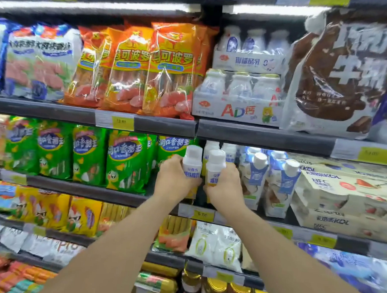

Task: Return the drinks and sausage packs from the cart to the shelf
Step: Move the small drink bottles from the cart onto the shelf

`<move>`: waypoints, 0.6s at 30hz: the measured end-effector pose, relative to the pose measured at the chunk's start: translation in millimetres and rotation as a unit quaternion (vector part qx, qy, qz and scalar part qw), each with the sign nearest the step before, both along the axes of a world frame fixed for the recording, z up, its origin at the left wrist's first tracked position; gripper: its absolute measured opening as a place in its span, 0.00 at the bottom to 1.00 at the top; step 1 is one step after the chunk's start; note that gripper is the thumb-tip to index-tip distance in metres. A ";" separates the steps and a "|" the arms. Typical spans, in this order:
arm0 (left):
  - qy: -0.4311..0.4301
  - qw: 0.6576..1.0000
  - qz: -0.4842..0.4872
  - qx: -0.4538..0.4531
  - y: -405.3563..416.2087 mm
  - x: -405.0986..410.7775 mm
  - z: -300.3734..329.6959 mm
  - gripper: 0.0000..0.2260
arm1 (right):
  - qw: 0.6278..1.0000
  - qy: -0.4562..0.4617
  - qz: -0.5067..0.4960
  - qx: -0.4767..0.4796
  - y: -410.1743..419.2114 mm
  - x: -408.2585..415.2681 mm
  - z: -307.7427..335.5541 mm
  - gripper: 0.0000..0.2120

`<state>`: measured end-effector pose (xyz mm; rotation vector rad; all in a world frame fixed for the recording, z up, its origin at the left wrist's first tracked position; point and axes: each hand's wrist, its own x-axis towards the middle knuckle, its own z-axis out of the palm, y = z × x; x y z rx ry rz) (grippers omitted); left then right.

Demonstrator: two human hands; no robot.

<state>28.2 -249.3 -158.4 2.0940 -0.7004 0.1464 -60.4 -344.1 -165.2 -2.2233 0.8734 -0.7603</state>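
Both my arms reach up to the second shelf [165, 204] from the top. My left hand [174, 179] grips a white drink bottle [192, 161] with a white cap and blue print. My right hand [225, 186] grips a second white drink bottle [215, 165] of the same kind, right beside the first. Both bottles are upright, at the shelf's front edge, in the gap between green sausage packs [127, 162] and blue-and-white drink cartons [257, 173]. Similar white bottles [210, 147] stand just behind them. The cart is out of view.
Orange sausage packs [170, 69] and white bottle multipacks [239, 97] fill the shelf above. A large brown milk bag [339, 74] sits top right. Beige drink cases [349, 198] are at the right; yellow sausage packs [68, 213] and jars [214, 289] lie below.
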 end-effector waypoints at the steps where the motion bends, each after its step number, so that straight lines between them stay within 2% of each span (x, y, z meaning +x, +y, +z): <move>1: 0.003 1.000 -0.010 0.000 -3.6 6.4 -2.8 0.24 | 1.000 -0.007 -0.020 0.004 -0.7 7.4 -2.1 0.22; 6: 0.011 0.998 -0.055 -0.027 -23.0 27.2 -19.6 0.24 | 0.993 -0.007 -0.109 0.037 -5.0 27.8 -8.6 0.21; 12: 0.000 0.995 -0.081 -0.056 -35.5 37.2 -31.2 0.25 | 0.990 -0.022 -0.132 0.032 -13.3 34.6 -15.6 0.18; 15: -0.006 0.994 -0.097 -0.057 -34.9 40.3 -38.2 0.25 | 0.990 0.007 -0.134 0.038 -10.4 29.0 -22.8 0.17; 18: -0.017 0.995 -0.096 -0.021 -32.3 45.5 -40.0 0.24 | 0.988 0.056 -0.141 0.024 -8.2 26.4 -30.4 0.18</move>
